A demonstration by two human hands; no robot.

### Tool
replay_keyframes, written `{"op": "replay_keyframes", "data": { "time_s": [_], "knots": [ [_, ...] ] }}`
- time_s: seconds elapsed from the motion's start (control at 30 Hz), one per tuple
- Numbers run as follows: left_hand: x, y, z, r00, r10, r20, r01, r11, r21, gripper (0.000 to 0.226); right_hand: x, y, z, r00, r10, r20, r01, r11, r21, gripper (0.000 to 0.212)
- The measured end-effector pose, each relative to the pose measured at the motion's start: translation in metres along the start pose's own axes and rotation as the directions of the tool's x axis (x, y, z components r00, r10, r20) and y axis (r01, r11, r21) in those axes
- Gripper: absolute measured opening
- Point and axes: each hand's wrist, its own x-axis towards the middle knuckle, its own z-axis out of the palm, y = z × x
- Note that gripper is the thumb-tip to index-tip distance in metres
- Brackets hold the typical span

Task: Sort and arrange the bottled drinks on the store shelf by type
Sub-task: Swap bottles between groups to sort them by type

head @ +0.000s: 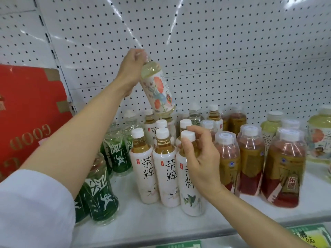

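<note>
While the left hand (131,68) hoists a floral-label tea bottle (157,90) by its cap, clear above the back rows and tilted with its base swinging right, the right hand (198,158) is down in the pack, fingers and thumb wrapped round the neck of a white-label tea bottle (190,179) at the near right of its group. My read: that floral one is the stray, lifted out of the white-label block so it can travel right, where a matching floral bottle (320,140) stands at the far right edge. The right hand looks to be steadying its bottle so the neighbours don't topple, or nudging it into line.

Count time! Three white-label bottles stand shoulder to shoulder across the near row, the held one included, and at least three more caps poke up behind them. To the left, green bamboo-print bottles (100,190) run in a file from near to far; I make out about four, though the far ones blur together and the arm covers part of the line. To the right, three red-and-gold label bottles (284,169) line the front, with two or so amber ones behind. A pale green bottle (270,127) sits behind those.

All of it rests on the white shelf (161,228), backed by pegboard (215,42), with a red carton (30,111) off to the left. The sorting looks well along: types already stand in blocks.
</note>
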Motion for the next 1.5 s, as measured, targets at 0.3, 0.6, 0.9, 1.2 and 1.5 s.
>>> {"op": "replay_keyframes", "data": {
  "time_s": [0.3,0.6,0.9,1.2,1.5],
  "knots": [
    [-0.017,0.043,-0.005,0.975,0.142,-0.173,-0.173,0.968,-0.180,0.016,0.008,0.004,0.005,0.998,-0.069,0.000,0.067,0.965,-0.255,0.037],
    [-0.068,0.082,0.031,0.977,0.208,-0.050,-0.206,0.851,-0.484,0.024,0.074,-0.060,-0.043,0.973,0.204,0.107,-0.227,0.931,0.287,0.044],
    [-0.124,0.082,0.116,0.972,0.218,0.089,-0.135,0.824,-0.551,0.028,0.072,-0.062,-0.100,0.895,0.309,0.322,-0.427,0.803,0.416,0.050],
    [-0.154,0.084,0.169,0.980,0.165,0.109,-0.084,0.845,-0.528,0.034,0.060,-0.052,-0.163,0.896,0.302,0.325,-0.411,0.843,0.347,0.046],
    [-0.212,0.045,0.239,0.929,0.291,0.228,-0.350,0.889,0.296,0.045,0.029,-0.016,-0.268,0.915,0.354,0.193,-0.399,0.858,0.322,0.046]
  ]
}}
